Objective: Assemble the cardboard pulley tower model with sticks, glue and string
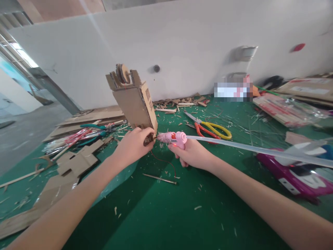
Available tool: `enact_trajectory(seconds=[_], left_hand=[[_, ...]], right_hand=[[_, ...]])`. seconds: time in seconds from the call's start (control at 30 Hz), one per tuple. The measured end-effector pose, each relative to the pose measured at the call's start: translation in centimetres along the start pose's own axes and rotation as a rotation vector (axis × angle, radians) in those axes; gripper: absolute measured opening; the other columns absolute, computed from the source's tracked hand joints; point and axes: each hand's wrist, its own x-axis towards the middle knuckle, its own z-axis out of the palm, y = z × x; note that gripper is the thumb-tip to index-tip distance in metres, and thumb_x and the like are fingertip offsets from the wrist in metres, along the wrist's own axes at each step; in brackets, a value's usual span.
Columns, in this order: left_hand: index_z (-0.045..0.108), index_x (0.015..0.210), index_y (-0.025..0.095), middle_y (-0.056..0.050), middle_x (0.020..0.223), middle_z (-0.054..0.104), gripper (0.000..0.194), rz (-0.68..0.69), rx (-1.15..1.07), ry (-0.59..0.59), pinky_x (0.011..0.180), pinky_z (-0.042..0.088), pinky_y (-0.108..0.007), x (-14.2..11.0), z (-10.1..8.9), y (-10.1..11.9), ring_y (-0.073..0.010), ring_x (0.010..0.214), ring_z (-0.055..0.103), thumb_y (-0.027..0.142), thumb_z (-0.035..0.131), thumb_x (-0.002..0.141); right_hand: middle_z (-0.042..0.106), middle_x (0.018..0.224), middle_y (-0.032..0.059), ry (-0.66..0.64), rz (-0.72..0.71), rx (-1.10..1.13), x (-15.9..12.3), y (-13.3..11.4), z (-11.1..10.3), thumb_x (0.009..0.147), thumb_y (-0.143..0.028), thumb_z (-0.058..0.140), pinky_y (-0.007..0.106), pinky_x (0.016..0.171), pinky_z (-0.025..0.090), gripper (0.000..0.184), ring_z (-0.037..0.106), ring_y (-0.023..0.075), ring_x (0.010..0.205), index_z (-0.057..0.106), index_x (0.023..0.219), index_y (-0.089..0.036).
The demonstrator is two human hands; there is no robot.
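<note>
My right hand (194, 155) is closed round the grip of a pink hot glue gun (180, 138). A long translucent glue stick (234, 145) runs out of its back to the right. The nozzle points left, close to a small dark round piece (148, 140) that my left hand (134, 143) pinches; its kind is not clear. Just behind my left hand stands a tall cardboard box (134, 106) with a cardboard pulley wheel (122, 73) on top. A thin red thread (168, 161) curves over the green table below my hands.
A thin metal rod (160, 178) lies in front. Yellow-handled scissors (212, 128) and red-handled pliers (204, 132) lie behind the glue gun. Cardboard scraps (78, 159) and teal-handled pliers (93, 126) are at left, a magenta device (291, 173) at right. A white wall (182, 45) stands behind.
</note>
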Motion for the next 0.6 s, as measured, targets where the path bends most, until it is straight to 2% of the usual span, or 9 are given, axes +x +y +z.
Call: enact_trajectory(seconds=[0.23,0.6], left_hand=[[0.055,0.104,0.025,-0.005,0.088,0.062,0.023,0.02,0.003,-0.023,0.065,0.043,-0.031,-0.1,-0.2,0.0,-0.0231,0.085,0.057,0.03,0.054,0.082],[0.054,0.097,0.025,-0.003,0.085,0.061,0.015,0.107,-0.065,-0.061,0.069,0.043,-0.031,0.0,-0.5,-1.1,-0.0206,0.083,0.056,0.028,0.054,0.083]], right_hand=[[0.055,0.042,-0.001,-0.01,0.006,0.044,0.0,-0.4,-0.3,0.087,-0.049,0.045,0.02,0.041,0.043,0.042,0.051,0.0091,0.036,0.049,0.058,-0.019],[0.054,0.041,-0.0016,-0.064,-0.047,0.141,0.2,0.1,-0.4,0.087,-0.048,0.047,0.019,0.041,0.042,0.04,0.051,0.0084,0.037,0.05,0.06,-0.019]])
